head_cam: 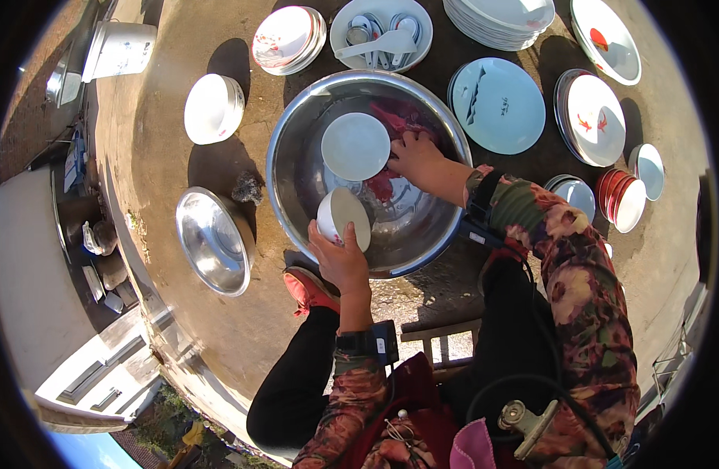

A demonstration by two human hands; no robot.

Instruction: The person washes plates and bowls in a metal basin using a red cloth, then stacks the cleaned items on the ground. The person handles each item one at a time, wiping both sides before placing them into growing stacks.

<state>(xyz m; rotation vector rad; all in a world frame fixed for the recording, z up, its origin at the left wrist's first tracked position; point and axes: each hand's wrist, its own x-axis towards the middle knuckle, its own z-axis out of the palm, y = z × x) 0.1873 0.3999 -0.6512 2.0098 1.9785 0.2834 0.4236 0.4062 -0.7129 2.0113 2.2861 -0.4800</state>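
Note:
A large stainless steel basin (304, 152) stands on the ground before me with a little water in it. My left hand (342, 258) grips a white bowl (343, 217) with small red marks, tilted over the near left part of the basin. Another white bowl (355, 146) is in the basin beyond it. At that bowl's right side is my right hand (415, 158), its fingers bent down over a red cloth (382, 186). The cloth shows above and below the hand. Whether those fingers grip the cloth or the bowl's rim is hidden.
A smaller metal basin (210, 240) and a wire scourer (247, 189) lie left. Around the far side stand stacked bowls (213, 108), a bowl of spoons (382, 44) and plates (500, 105). Red bowls (620, 199) are at right. A white bucket (122, 50) stands far left.

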